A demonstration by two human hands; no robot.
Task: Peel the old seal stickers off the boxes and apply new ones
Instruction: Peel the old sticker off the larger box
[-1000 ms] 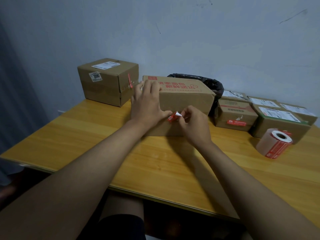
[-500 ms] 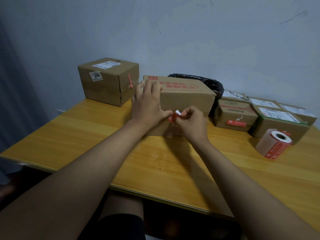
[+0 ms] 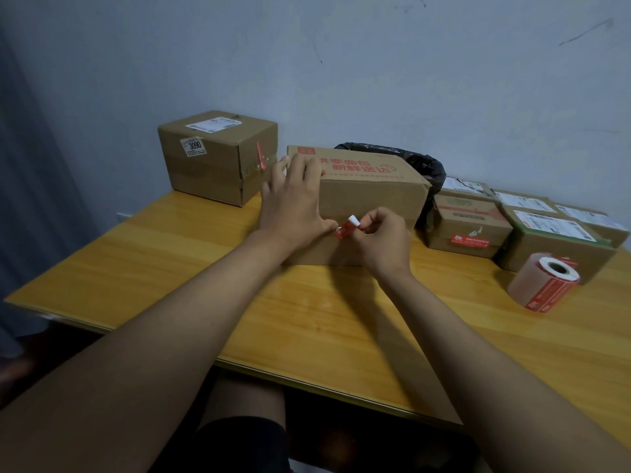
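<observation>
On the bench [image 3: 143,254], a square box [image 3: 215,158] is sitting well left of the long box [image 3: 368,196], against whose near face the left hand [image 3: 293,203] is pressing with fingers spread flat. Just right of that hand, the right hand [image 3: 382,237] is pinching the red sticker [image 3: 346,227], partly lifted off the long box's front. Farther right, small boxes [image 3: 467,223] and a sticker roll [image 3: 543,285] are resting.

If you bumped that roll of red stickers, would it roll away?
Probably a little. The sticker roll is round and lies tilted on the wooden table, so a nudge could set it rolling. It likely wouldn't go far: a cardboard box sits right behind it. With its hollow core, it looks light.
</observation>
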